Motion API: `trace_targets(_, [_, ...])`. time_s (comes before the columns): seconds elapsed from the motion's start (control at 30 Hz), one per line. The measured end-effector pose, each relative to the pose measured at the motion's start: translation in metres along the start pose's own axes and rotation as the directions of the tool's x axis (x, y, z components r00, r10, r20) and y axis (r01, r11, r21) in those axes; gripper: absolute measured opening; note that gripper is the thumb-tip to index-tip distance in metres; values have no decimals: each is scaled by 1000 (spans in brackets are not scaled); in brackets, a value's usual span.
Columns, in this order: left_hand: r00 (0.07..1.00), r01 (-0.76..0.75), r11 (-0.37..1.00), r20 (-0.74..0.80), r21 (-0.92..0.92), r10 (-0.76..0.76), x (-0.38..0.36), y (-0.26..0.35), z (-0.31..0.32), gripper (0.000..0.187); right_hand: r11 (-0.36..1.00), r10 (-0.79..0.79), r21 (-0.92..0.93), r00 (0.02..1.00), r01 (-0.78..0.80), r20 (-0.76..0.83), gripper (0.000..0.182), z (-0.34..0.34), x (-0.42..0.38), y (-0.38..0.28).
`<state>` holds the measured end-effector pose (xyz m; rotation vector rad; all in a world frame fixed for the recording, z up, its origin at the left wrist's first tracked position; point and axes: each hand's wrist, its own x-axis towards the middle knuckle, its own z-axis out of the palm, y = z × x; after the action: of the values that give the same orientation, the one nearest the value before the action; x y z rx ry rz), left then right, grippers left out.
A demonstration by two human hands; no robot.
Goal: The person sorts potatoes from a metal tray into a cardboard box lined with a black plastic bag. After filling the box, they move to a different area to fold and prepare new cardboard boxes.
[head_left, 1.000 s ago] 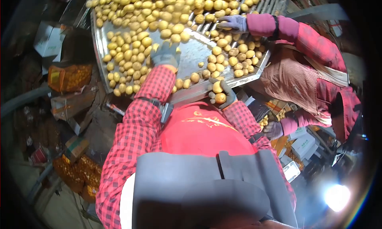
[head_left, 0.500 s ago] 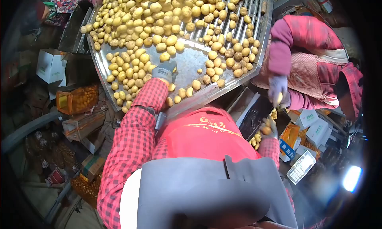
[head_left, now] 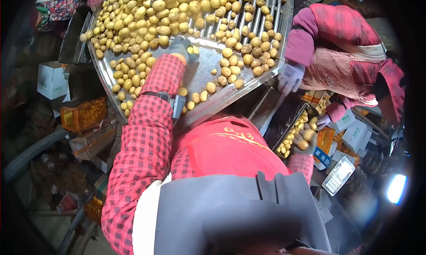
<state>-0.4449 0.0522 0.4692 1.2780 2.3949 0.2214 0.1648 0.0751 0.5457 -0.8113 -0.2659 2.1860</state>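
Observation:
My left hand [head_left: 181, 49], in a grey glove, reaches over the metal sorting table [head_left: 202, 71] at the lower edge of the potato heap [head_left: 146, 22]. Its fingers are curled, and a yellow potato [head_left: 193, 49] shows between them; motion blurs the grip. Low on the right, my gloved right hand [head_left: 310, 142] is closed around potatoes [head_left: 302, 144] beside a dark crate [head_left: 284, 117]. A row of potatoes [head_left: 290, 137] shows inside that crate. The lower part of my right arm is partly hidden by my red apron [head_left: 222, 151].
On the right a co-worker leans in, one gloved hand [head_left: 291, 76] at the table edge, the other [head_left: 324, 121] by a potato near my right hand. Another person's hand [head_left: 94, 1] is at the upper left. White boxes [head_left: 52, 81], an orange mesh bag [head_left: 84, 115] and a scale [head_left: 338, 176] stand around.
My left hand has moved up the table toward the heap. The co-worker's near hand has drawn back up to the table edge, exposing more of the crate. My right hand has shifted slightly.

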Motion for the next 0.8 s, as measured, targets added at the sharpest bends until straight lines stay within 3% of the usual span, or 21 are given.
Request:
trace_targets(0.07, [995, -67, 997, -76, -38, 64, -12, -8, 24, 48, 994, 108, -15, 989, -107, 105, 71, 22, 33, 41])
trace_targets(0.1, [994, -46, 997, -105, -60, 39, -21, -6, 25, 49, 988, 119, -107, 992, -114, 47, 73, 35, 46, 58])
trace_targets(0.13, [994, -53, 997, -102, -52, 47, -19, -6, 22, 49, 985, 170, -16, 976, -169, 134, 71, 19, 47, 56])
trace_targets(0.17, [999, -35, 999, 39, -2, 35, -17, -7, 19, 45, 964, 232, -150, 971, -221, 57, 69, 71, 68, 81])
trace_targets(0.2, [985, -15, 999, 173, 50, 6, -17, -8, 15, 41, 949, 293, -151, 951, -277, 94, 66, 69, 81, 89])
trace_targets(0.23, [986, -11, 998, 167, 58, 1, -22, -7, 14, 41, 937, 347, -118, 917, -329, 197, 66, 58, 98, 99])
trace_targets(0.33, [998, 64, 978, -11, -199, -67, -48, 12, 16, 39, 881, 464, -44, 846, -470, 261, 60, 76, 129, 122])
trace_targets(0.37, [969, -28, 930, -240, -366, -65, -73, 28, 24, 34, 848, 498, 49, 826, -528, 265, 59, 84, 135, 131])
trace_targets(0.4, [969, -113, 941, -246, -318, 33, -93, 57, 11, 33, 810, 523, 144, 811, -569, 263, 60, 93, 138, 139])
trace_targets(0.43, [811, -436, 898, -411, 50, 417, -103, 69, 28, 33, 815, 535, 140, 823, -562, 192, 62, 114, 137, 142])
trace_targets(0.47, [869, -483, 825, -279, -293, 409, -123, 96, 15, 34, 830, 530, 142, 842, -540, 103, 64, 136, 132, 141])
trace_targets(0.5, [753, -638, 682, -472, -357, 458, -135, 115, 39, 23, 817, 531, 164, 833, -552, 156, 65, 149, 130, 139])
trace_targets(0.53, [725, -687, 650, -355, -324, 590, -159, 141, 21, 32, 801, 531, 189, 821, -567, 212, 66, 154, 129, 138])
trace_targets(0.6, [653, -753, 552, -307, -358, 692, -177, 171, 32, 49, 827, 435, 323, 888, -460, 149, 67, 133, 123, 145])
trace_targets(0.7, [604, -795, 549, -254, -258, 756, -186, 191, 34, 63, 828, 414, 352, 899, -437, 143, 64, 107, 108, 128])
trace_targets(0.8, [550, -810, 445, -230, -381, 803, -191, 224, 52, 77, 798, 388, 466, 917, -384, 90, 63, 77, 87, 105])
